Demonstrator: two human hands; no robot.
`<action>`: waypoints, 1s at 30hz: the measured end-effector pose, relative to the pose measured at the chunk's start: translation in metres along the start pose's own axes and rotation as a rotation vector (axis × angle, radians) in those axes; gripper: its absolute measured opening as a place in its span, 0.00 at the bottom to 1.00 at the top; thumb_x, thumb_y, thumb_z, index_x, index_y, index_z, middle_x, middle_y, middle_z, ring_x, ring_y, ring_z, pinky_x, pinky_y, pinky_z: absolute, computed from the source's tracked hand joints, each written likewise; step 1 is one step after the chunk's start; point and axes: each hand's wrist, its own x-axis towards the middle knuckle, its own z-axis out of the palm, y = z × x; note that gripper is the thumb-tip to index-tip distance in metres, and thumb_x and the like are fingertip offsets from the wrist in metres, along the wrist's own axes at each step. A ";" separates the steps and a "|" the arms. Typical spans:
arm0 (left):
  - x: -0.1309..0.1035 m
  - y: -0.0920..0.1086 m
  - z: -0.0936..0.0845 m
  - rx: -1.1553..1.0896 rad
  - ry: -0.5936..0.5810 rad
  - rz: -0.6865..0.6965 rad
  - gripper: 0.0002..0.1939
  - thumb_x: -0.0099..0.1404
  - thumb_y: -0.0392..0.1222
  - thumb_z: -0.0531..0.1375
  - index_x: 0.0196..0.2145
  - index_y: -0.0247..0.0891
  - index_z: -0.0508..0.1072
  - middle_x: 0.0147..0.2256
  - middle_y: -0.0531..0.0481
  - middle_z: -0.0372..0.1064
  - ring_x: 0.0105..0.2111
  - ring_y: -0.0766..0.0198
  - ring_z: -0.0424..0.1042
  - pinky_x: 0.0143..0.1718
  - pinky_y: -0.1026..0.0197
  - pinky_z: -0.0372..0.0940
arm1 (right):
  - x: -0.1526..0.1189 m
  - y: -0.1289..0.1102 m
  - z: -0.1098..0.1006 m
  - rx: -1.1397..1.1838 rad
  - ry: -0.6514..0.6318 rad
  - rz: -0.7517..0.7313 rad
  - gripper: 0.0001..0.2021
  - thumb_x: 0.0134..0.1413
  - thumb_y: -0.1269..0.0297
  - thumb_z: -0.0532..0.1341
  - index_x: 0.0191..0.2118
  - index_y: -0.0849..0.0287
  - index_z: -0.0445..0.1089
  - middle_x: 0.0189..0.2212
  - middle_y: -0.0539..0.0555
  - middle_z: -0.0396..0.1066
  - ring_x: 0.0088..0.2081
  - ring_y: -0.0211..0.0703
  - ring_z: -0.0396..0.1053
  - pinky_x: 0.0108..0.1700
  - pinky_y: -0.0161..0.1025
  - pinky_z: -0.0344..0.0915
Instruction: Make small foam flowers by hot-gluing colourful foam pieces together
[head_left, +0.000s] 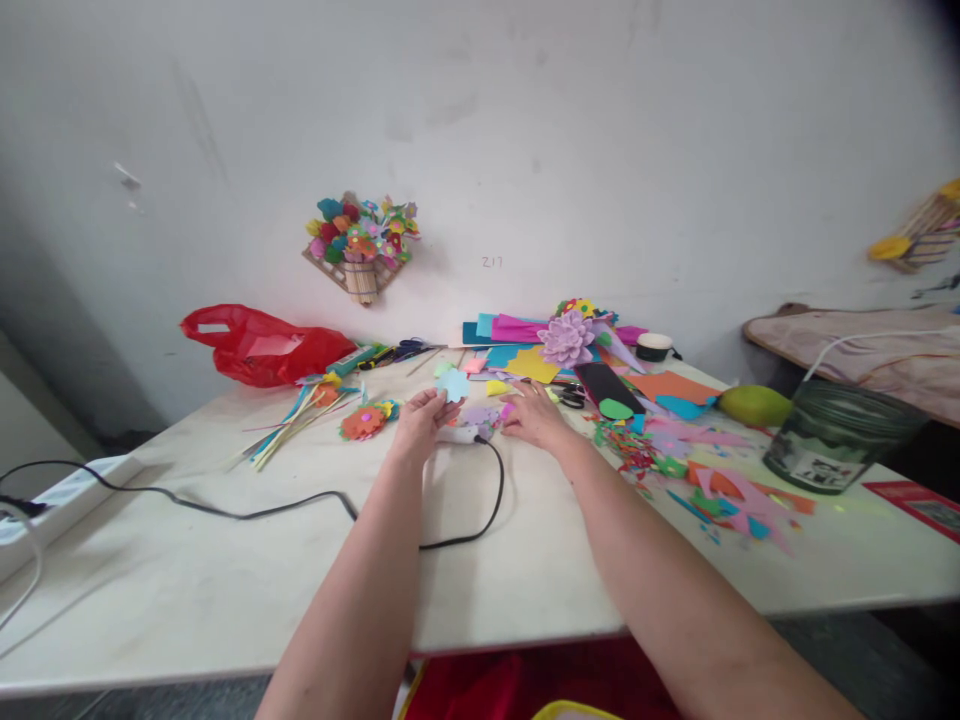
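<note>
My left hand (425, 417) pinches a light blue flower cut-out (453, 384) between thumb and fingers, raised a little above the table. Palm down, my right hand (537, 415) has its fingertips closed about a small bright pink foam piece (507, 410). Between the hands lie purple flower cut-outs (480, 416). Just in front of these is a white device (457, 436) with a black cord, partly hidden by my left hand. Yellow pieces (496, 387) lie beyond my right fingers.
Finished foam flowers (364, 421) and thin sticks (289, 430) lie left, near a red plastic bag (262, 345). A phone (609, 388), scissors (571, 396), colored scraps (739, 490) and a dark green jar (832, 440) stand or lie right. The black cord (247, 515) crosses to a power strip (67, 500).
</note>
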 end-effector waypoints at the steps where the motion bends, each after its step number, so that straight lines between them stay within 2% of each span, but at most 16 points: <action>1: 0.000 0.000 0.000 0.001 -0.003 -0.001 0.06 0.51 0.35 0.62 0.27 0.33 0.67 0.26 0.48 0.71 0.30 0.63 0.73 0.36 0.61 0.69 | 0.001 0.001 0.002 0.001 0.008 -0.003 0.05 0.43 0.61 0.62 0.27 0.53 0.75 0.48 0.53 0.65 0.58 0.54 0.46 0.57 0.54 0.35; 6: -0.002 0.001 0.001 0.007 -0.026 -0.013 0.06 0.51 0.35 0.62 0.26 0.33 0.66 0.26 0.48 0.72 0.29 0.62 0.73 0.34 0.61 0.69 | 0.004 0.004 0.009 0.057 0.086 -0.009 0.03 0.42 0.63 0.63 0.25 0.55 0.74 0.45 0.53 0.69 0.56 0.53 0.51 0.56 0.53 0.40; 9: -0.003 0.001 0.003 0.024 -0.043 -0.024 0.07 0.50 0.35 0.62 0.27 0.33 0.66 0.26 0.47 0.72 0.29 0.62 0.73 0.34 0.61 0.69 | 0.007 0.006 0.009 0.159 0.205 0.014 0.03 0.42 0.65 0.63 0.24 0.56 0.74 0.41 0.54 0.71 0.53 0.51 0.56 0.54 0.50 0.47; 13: -0.004 0.001 0.006 0.051 -0.064 -0.035 0.09 0.49 0.36 0.63 0.26 0.33 0.66 0.24 0.48 0.71 0.29 0.62 0.73 0.33 0.62 0.69 | 0.013 0.003 0.003 0.445 0.404 0.105 0.02 0.43 0.68 0.62 0.25 0.58 0.73 0.35 0.55 0.73 0.43 0.43 0.66 0.49 0.42 0.56; 16: -0.004 -0.001 0.008 0.074 -0.094 -0.035 0.10 0.47 0.36 0.64 0.27 0.33 0.66 0.24 0.49 0.71 0.28 0.63 0.73 0.33 0.62 0.68 | 0.014 -0.007 -0.006 0.692 0.512 0.172 0.04 0.43 0.66 0.61 0.27 0.59 0.72 0.35 0.55 0.73 0.41 0.40 0.68 0.47 0.39 0.59; 20: -0.005 -0.003 0.010 0.114 -0.130 -0.054 0.11 0.46 0.37 0.65 0.27 0.32 0.68 0.24 0.49 0.71 0.26 0.65 0.72 0.33 0.63 0.68 | 0.014 -0.023 -0.017 0.911 0.522 0.188 0.04 0.43 0.65 0.61 0.26 0.60 0.72 0.36 0.55 0.72 0.42 0.39 0.67 0.48 0.39 0.59; 24: -0.006 -0.004 0.012 0.140 -0.177 -0.093 0.13 0.45 0.39 0.66 0.27 0.32 0.68 0.24 0.50 0.71 0.25 0.66 0.72 0.32 0.64 0.67 | 0.017 -0.031 -0.013 1.103 0.557 0.131 0.05 0.41 0.64 0.62 0.26 0.59 0.72 0.38 0.56 0.72 0.43 0.41 0.67 0.47 0.40 0.60; 30: -0.008 -0.004 0.016 0.154 -0.214 -0.109 0.13 0.44 0.40 0.66 0.25 0.32 0.67 0.23 0.52 0.69 0.25 0.66 0.71 0.33 0.63 0.67 | 0.021 -0.029 -0.002 1.102 0.555 0.110 0.04 0.41 0.64 0.63 0.26 0.57 0.74 0.41 0.54 0.70 0.45 0.42 0.65 0.51 0.42 0.57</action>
